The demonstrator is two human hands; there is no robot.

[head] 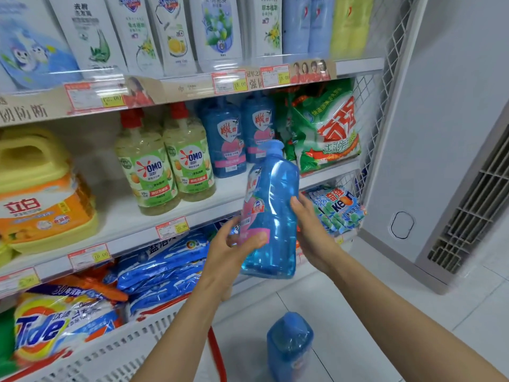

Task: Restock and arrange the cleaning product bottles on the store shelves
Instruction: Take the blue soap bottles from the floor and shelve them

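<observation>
I hold a blue pump bottle (271, 213) of detergent with a pink and white label, upright and slightly tilted, in front of the middle shelf (132, 216). My left hand (231, 249) grips its lower left side, thumb across the label. My right hand (308, 230) holds its right side with the fingers wrapped behind. Two matching blue bottles (223, 139) (257, 128) stand at the back of that shelf. Another blue bottle (289, 346) stands on the floor below my arms.
Two green OMO bottles (148, 166) and a yellow jug (41, 194) stand left on the middle shelf, a green detergent bag (325, 128) right. Blue and Tide bags (165, 260) fill the lower bin. A white air-conditioner unit (454, 133) stands at right.
</observation>
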